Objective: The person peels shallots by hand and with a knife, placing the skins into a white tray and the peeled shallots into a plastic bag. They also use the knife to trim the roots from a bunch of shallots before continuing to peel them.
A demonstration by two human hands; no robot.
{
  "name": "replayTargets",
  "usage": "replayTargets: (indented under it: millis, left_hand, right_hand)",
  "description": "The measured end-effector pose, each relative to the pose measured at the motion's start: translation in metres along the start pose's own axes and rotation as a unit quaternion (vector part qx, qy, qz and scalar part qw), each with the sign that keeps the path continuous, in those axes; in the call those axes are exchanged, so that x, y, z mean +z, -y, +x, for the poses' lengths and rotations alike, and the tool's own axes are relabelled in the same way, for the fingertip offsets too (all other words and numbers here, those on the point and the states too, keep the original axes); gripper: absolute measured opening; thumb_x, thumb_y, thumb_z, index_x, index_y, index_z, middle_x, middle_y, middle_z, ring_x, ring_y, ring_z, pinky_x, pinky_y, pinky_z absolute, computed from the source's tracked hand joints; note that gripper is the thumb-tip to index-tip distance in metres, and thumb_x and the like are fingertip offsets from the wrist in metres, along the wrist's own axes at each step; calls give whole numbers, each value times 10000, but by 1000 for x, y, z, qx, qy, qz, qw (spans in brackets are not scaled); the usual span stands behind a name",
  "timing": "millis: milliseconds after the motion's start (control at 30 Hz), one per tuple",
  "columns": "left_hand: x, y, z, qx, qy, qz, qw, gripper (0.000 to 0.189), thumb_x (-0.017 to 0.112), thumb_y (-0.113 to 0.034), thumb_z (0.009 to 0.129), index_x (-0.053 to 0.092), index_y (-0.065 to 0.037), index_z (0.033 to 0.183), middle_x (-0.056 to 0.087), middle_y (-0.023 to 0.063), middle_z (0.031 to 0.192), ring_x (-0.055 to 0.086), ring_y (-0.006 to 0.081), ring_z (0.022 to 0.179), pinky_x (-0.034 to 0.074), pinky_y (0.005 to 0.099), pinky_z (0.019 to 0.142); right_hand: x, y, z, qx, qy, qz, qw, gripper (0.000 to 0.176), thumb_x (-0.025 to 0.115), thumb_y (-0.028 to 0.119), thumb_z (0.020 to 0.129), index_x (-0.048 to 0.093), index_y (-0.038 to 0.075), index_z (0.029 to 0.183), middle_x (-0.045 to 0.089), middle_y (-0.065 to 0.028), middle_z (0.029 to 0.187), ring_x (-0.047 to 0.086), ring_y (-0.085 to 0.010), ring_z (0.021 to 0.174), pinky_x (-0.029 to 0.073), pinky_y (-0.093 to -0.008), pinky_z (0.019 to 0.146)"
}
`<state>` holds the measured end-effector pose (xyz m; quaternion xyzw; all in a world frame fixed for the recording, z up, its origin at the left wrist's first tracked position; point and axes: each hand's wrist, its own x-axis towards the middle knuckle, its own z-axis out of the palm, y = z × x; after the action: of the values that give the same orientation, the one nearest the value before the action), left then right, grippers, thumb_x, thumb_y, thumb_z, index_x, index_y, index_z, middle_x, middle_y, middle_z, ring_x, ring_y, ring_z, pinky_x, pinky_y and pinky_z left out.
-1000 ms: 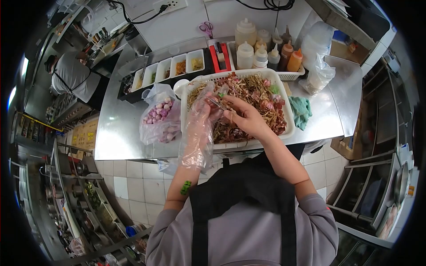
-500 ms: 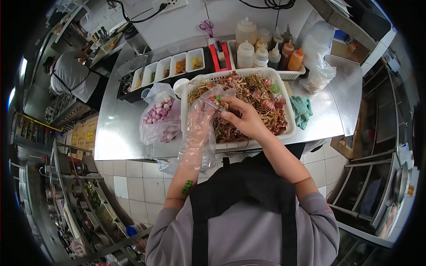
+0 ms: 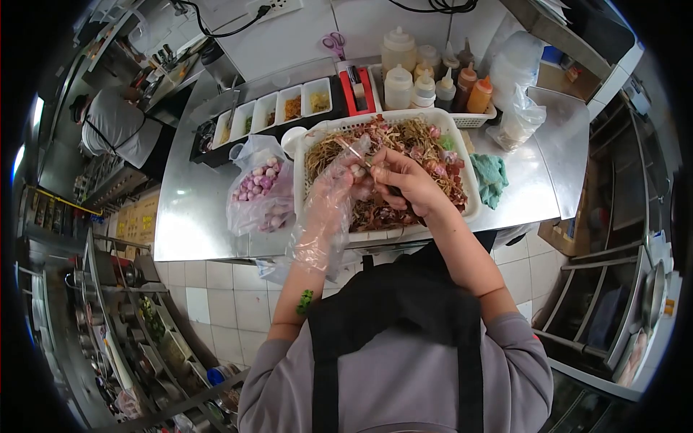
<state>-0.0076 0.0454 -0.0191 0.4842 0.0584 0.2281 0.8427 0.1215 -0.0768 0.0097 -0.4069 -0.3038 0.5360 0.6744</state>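
My left hand (image 3: 336, 184), in a loose clear plastic glove, pinches a small pale shallot (image 3: 357, 172) over the white basket (image 3: 299, 162). Bare, my right hand (image 3: 408, 180) is closed around a small knife with a dark handle (image 3: 395, 191); its thin blade points up and left, close to the shallot. Under both hands, dry shallot skins and roots (image 3: 404, 144) fill the basket, with some reddish shallots among them. Left of the basket lies a plastic bag of peeled purple shallots (image 3: 256, 180).
White trays of chopped ingredients (image 3: 292, 105) line the back left. Squeeze bottles (image 3: 398, 86) stand in a basket behind. A green cloth (image 3: 491, 180) and a tied plastic bag (image 3: 521, 123) are on the right. A co-worker (image 3: 123, 126) stands far left.
My right hand has turned and shifted slightly right and down, and the knife's dark handle now shows below it. The green bit seen at my left fingertips no longer shows.
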Motion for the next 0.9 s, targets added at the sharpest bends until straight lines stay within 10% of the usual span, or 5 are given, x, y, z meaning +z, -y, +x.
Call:
replayTargets:
  millis: [800,900]
  left_hand:
    - [-4,2,11,7,-122,-190,974,469,626,-153,857,410,-1,1245,544,164,1149,595,234,930,549,211,720]
    - [-10,1,9,-15,-117,-200,973,396,560,-196,903,444,-23,1240,523,175,1173,585,233,974,578,230,712]
  right_hand:
    - [-2,12,-13,-103,-158,-82,979,119,546,169,921,492,86,985,494,2,645,327,-29,402,206,-185,354]
    - [-9,11,-15,-120,-195,-260,938,315,539,159,921,467,79,1217,584,-78,817,541,-123,686,428,-241,598]
